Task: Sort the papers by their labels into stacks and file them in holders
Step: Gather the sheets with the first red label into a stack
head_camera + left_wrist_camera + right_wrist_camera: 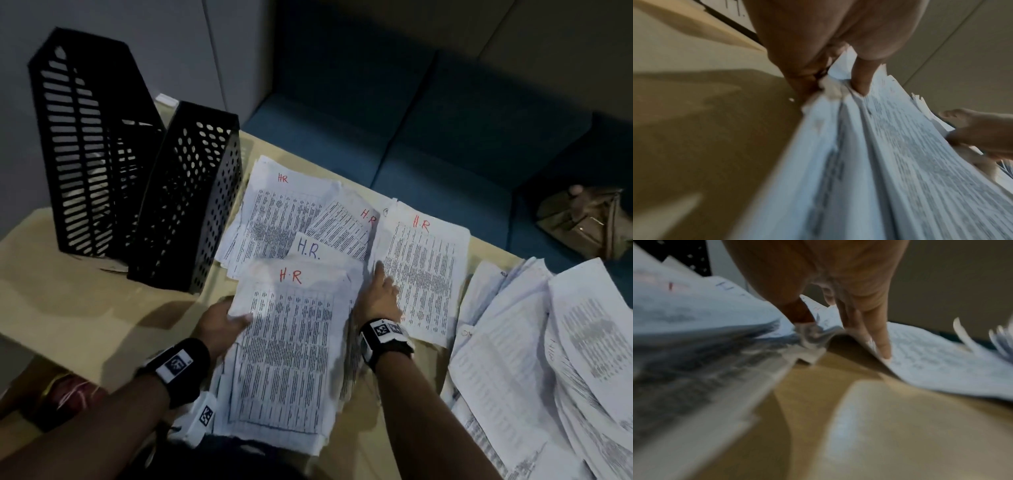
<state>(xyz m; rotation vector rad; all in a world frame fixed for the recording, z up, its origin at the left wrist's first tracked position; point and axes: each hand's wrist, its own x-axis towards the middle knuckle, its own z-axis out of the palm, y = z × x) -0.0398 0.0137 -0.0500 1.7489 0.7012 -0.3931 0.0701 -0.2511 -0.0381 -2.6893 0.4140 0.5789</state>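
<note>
HR stack (pixel 291 342) pinched at its left edge by left hand (pixel 219 325).

Your left hand (pixel 224 322) curls at the end of a forearm reaching forward, thumb on top and fingers (pixel 807 78) tucked underneath in a pinch, while your right hand (pixel 380 294) stretches ahead with straight fingers (pixel 882 340) pressed flat, both wrists banded.

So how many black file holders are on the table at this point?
2. The slotted holder stands at the table's far left; the round-holed holder stands against its right side, next to the HR papers. None seems hidden.
</note>
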